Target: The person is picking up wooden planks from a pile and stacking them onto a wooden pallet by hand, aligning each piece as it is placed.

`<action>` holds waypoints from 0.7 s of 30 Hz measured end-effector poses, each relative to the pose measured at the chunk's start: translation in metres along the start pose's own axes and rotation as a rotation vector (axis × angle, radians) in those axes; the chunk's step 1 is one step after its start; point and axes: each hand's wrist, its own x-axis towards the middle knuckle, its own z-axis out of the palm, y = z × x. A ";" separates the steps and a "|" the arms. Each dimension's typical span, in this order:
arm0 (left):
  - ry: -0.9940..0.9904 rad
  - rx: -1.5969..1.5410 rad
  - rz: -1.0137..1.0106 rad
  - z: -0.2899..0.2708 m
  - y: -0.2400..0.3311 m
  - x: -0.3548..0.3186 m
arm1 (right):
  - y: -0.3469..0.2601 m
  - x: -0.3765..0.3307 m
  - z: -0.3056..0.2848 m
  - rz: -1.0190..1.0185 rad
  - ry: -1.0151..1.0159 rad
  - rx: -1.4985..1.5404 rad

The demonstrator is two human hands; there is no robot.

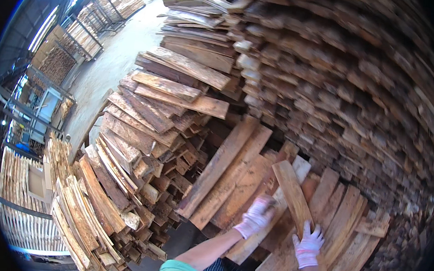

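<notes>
My right hand (309, 243), in a white-and-pink glove, rests on a long brown board (293, 188) that lies slantwise over the others. Its fingers look stretched and spread on the wood. In a matching glove, my left hand (256, 217) is over the boards to the left of that one; its fingers are smeared by motion. A pale board (295, 173) lies partly under the slanted one. Side by side under both hands is a layer of wooden boards, with two long darker boards (227, 162) at its left side. A short wood piece (372, 227) lies across the right side.
A tall wall of stacked boards (333, 83) rises at the far right. To the left stands an uneven stack of boards (141, 124), with many ends jutting toward me. Beyond it runs a pale concrete floor (105, 60) with more wood stacks (85, 31) along it.
</notes>
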 end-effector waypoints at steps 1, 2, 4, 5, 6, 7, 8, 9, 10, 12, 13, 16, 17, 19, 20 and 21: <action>0.139 0.176 -0.045 -0.027 -0.003 0.030 | 0.005 0.001 0.015 -0.006 0.087 -0.078; 0.358 -0.130 -0.444 -0.058 -0.010 0.065 | 0.005 0.002 0.028 -0.019 0.175 -0.147; 0.278 -0.239 -0.820 -0.157 -0.024 0.160 | 0.015 0.002 0.046 -0.064 0.332 -0.221; 0.501 -0.529 -0.903 -0.203 -0.062 0.181 | 0.005 0.001 0.047 -0.104 0.319 -0.209; 0.545 -0.622 -0.936 -0.243 -0.083 0.206 | -0.001 0.002 0.041 -0.122 0.314 -0.209; 0.586 -0.723 -0.963 -0.272 -0.101 0.231 | -0.005 0.005 0.036 -0.139 0.313 -0.214; 0.575 -0.958 -0.875 -0.298 -0.121 0.251 | -0.008 0.009 0.038 -0.087 0.178 -0.184; 0.540 -1.194 -0.774 -0.311 -0.137 0.274 | -0.007 0.011 0.043 -0.021 0.043 -0.167; 0.562 -1.098 -0.935 -0.270 -0.104 0.325 | 0.005 0.007 0.035 0.144 -0.085 -0.188; 0.796 -1.041 -1.034 -0.261 -0.105 0.352 | -0.012 0.030 0.005 0.090 -0.197 -0.262; 0.951 -1.058 -1.047 -0.281 -0.138 0.345 | -0.041 0.051 -0.015 -0.006 -0.271 -0.285; 0.833 -1.005 -0.973 -0.271 -0.159 0.327 | -0.142 0.136 -0.084 -0.432 0.026 0.107; 0.691 -1.094 -0.901 -0.268 -0.141 0.320 | -0.193 0.169 -0.115 -0.492 0.143 0.164; 0.570 -1.038 -0.830 -0.298 -0.130 0.280 | -0.294 0.245 -0.151 -0.680 0.281 0.381; 0.562 -1.093 -0.678 -0.305 -0.125 0.256 | -0.334 0.287 -0.160 -0.774 0.347 0.417; 0.550 -1.076 -0.574 -0.331 -0.118 0.221 | -0.380 0.322 -0.162 -0.807 0.397 0.414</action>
